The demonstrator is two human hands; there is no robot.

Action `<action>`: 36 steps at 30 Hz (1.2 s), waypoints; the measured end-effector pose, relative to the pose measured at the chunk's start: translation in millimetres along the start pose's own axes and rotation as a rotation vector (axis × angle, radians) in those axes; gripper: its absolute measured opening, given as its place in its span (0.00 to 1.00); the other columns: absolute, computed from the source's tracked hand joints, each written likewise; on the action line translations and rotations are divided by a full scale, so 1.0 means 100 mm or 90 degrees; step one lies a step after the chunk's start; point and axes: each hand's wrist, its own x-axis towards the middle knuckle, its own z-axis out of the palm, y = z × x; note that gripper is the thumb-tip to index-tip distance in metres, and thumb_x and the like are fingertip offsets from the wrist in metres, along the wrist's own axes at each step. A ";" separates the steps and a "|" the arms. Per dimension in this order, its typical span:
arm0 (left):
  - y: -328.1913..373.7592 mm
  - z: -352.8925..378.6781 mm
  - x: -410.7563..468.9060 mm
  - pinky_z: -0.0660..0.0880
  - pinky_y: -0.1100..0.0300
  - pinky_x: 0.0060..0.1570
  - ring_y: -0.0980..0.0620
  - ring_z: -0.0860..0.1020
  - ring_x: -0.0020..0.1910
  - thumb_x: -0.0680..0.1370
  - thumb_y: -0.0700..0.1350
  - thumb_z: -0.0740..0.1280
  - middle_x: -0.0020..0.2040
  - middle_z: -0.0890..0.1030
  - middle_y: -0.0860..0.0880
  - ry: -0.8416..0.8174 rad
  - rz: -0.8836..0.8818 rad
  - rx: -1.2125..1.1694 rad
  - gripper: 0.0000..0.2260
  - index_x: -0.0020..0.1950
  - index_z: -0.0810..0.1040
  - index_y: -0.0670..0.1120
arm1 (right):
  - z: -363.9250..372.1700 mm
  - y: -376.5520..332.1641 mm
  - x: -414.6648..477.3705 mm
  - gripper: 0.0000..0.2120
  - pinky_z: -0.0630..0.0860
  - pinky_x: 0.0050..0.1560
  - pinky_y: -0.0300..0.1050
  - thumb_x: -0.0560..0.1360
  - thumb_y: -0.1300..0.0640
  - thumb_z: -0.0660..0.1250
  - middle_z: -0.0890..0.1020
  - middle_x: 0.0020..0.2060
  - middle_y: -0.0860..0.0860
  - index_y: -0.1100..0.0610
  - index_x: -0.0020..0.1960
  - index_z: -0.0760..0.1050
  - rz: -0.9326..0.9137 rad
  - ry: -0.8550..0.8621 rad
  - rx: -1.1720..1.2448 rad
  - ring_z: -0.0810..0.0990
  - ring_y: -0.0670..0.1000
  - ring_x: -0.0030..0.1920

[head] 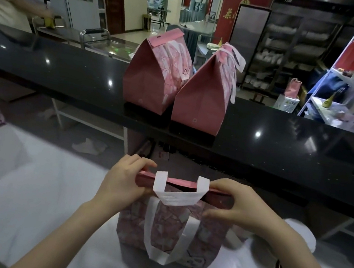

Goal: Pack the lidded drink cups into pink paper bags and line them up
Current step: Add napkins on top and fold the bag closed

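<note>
Left hand point(125, 180) and right hand point(238, 207) both pinched shut on the folded top flap of the near pink bag point(170, 227), one at each end, so the fold stays flat and even while it's creased closed. White handle loop point(176, 197) is draped over the fold toward the person, second loop hangs down the front face. Bag stands upright on the white tabletop point(23, 190), near its front edge, roughly centre. Cups not visible; judging by the sealing step, they're already inside. Cat cartoon print on the bag, no legible text. Something white and round point(302, 232) just right of the bag, partly hidden, can't tell what. Further out, two closed pink bags point(147, 78) point(203, 96) stand side by side, touching or nearly so, on the black counter point(65, 70), near its front edge: the line-up so far, and this bag likely goes next to them. Red pillar point(232, 10) in the background carries gold characters, too cut off to read.
</note>
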 end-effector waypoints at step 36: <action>0.08 -0.29 0.05 0.75 0.73 0.47 0.63 0.78 0.50 0.72 0.37 0.69 0.47 0.80 0.60 -0.167 -0.015 -0.203 0.18 0.55 0.77 0.57 | 0.03 0.11 0.06 0.18 0.77 0.51 0.35 0.72 0.49 0.73 0.81 0.49 0.39 0.41 0.60 0.73 0.059 0.120 0.052 0.80 0.37 0.49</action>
